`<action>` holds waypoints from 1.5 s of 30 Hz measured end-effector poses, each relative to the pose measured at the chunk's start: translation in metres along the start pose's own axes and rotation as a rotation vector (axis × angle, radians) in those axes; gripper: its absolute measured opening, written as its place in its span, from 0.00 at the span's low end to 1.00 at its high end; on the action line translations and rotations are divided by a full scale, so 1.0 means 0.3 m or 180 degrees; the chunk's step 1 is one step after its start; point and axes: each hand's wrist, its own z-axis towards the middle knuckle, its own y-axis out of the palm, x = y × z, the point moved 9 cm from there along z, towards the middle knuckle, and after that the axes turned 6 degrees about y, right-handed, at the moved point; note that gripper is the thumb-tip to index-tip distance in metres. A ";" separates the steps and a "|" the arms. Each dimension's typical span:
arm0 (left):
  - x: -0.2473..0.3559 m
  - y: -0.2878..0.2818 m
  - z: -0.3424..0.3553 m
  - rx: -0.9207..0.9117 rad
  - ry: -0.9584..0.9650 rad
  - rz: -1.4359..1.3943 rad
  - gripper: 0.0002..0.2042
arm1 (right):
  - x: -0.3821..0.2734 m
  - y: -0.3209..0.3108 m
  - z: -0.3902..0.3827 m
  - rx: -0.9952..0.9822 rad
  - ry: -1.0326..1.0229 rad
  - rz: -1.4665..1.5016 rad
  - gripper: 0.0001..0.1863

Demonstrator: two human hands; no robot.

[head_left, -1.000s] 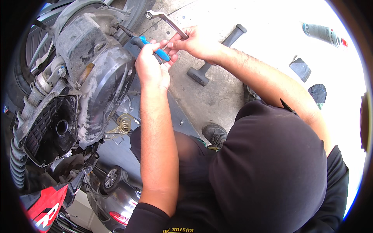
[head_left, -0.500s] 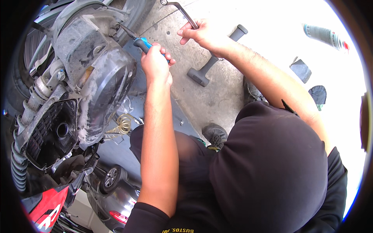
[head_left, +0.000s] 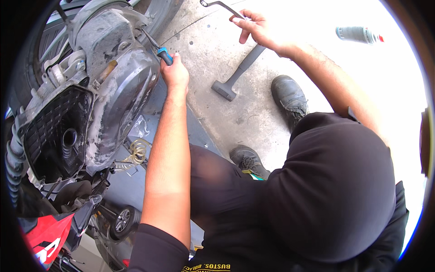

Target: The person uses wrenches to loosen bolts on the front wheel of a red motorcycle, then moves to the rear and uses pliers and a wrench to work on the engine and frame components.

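My left hand is closed round the blue-and-black grips of long-nose pliers. Their thin metal jaws point up and left toward the edge of a dusty scooter engine casing; I cannot tell whether the tip touches it. Farther right, above the concrete, my right hand holds a ring spanner by one end, its ringed end pointing up and left. A grey mallet lies on the floor below that hand, its handle end partly hidden by it.
An opened black air-filter housing and a red fairing are at the left. A coiled clear hose hangs below the casing. A spray can lies at the right. Two dark boots stand on the concrete.
My right hand with the spanner has moved up and right. My left hand still grips the pliers, now slightly lower and left in the picture. The view has shifted, showing more of one boot.
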 end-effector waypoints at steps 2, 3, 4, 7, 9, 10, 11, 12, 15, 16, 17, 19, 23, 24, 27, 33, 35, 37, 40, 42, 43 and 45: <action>-0.026 -0.049 0.019 0.0020 0.0003 0.0095 0.06 | -0.092 -0.064 -0.007 -0.0418 -0.0128 -0.0124 0.21; -0.034 -0.062 0.026 0.0085 0.0009 0.0049 0.07 | -0.139 -0.102 0.008 -0.0461 -0.0251 -0.0261 0.20; -0.037 -0.074 0.034 0.0058 0.0028 0.0219 0.06 | -0.203 -0.144 0.022 -0.0376 -0.0312 -0.0720 0.20; -0.052 -0.158 0.034 0.0110 0.0118 0.0476 0.07 | -0.479 -0.125 0.023 -0.0617 -0.0046 -0.2012 0.16; -0.061 -0.145 0.045 -0.0082 -0.0056 0.0549 0.07 | -0.508 -0.088 0.118 -0.0807 0.0003 -0.2155 0.15; -0.063 -0.152 0.050 -0.0137 -0.0104 0.0595 0.08 | -0.491 -0.046 0.175 -0.0855 0.0189 -0.2104 0.15; -0.061 -0.155 0.052 -0.0202 -0.0147 0.0650 0.08 | -0.460 0.005 0.220 -0.0897 0.0361 -0.2055 0.16; -0.041 -0.073 0.004 -0.0477 -0.0617 0.0592 0.08 | -0.384 0.032 0.261 -0.0699 0.0322 -0.2264 0.20; 0.037 -0.050 -0.078 -0.0493 -0.1042 0.0384 0.08 | -0.336 0.187 0.294 -0.0432 0.0251 -0.1902 0.24; 0.055 -0.054 -0.093 -0.0469 -0.1148 0.0327 0.07 | -0.326 0.224 0.286 -0.0424 0.0323 -0.1561 0.23; 0.068 -0.054 -0.102 -0.0452 -0.1246 0.0255 0.07 | -0.312 0.257 0.288 -0.0414 0.0401 -0.1231 0.22; 0.081 -0.069 -0.123 -0.0317 -0.1364 0.0185 0.06 | -0.296 0.315 0.285 -0.0514 0.0417 -0.1181 0.20; 0.099 -0.039 -0.160 -0.0383 -0.1539 0.0089 0.09 | -0.287 0.372 0.259 -0.0682 0.0153 -0.1236 0.14; 0.107 -0.039 -0.167 -0.0278 -0.1589 0.0041 0.08 | -0.286 0.355 0.267 -0.0486 0.0150 -0.1101 0.14; 0.114 -0.035 -0.171 -0.0284 -0.1595 -0.0118 0.08 | -0.257 0.330 0.270 -0.0022 0.0194 -0.0933 0.12; 0.139 -0.013 -0.165 -0.0220 -0.1457 -0.0257 0.05 | -0.297 0.372 0.312 -0.0296 -0.0424 -0.1275 0.13; 0.137 -0.021 -0.165 -0.0240 -0.1437 -0.0217 0.05 | -0.297 0.382 0.302 -0.0231 -0.0443 -0.1283 0.14; 0.135 -0.018 -0.163 -0.0312 -0.1420 -0.0180 0.05 | -0.296 0.396 0.299 -0.0162 -0.0452 -0.1237 0.14; 0.130 -0.014 -0.153 -0.0240 -0.1311 -0.0322 0.05 | -0.295 0.415 0.304 -0.0214 -0.0393 -0.1329 0.15; 0.118 -0.016 -0.145 -0.0349 -0.1255 -0.0152 0.06 | -0.316 0.414 0.302 -0.0342 -0.0369 -0.1485 0.16; 0.109 -0.024 -0.143 -0.0321 -0.1246 -0.0199 0.06 | -0.335 0.414 0.291 -0.0349 -0.0434 -0.1646 0.16; 0.101 -0.016 -0.128 -0.0501 -0.1134 -0.0011 0.09 | -0.367 0.403 0.271 -0.0376 -0.0539 -0.1854 0.17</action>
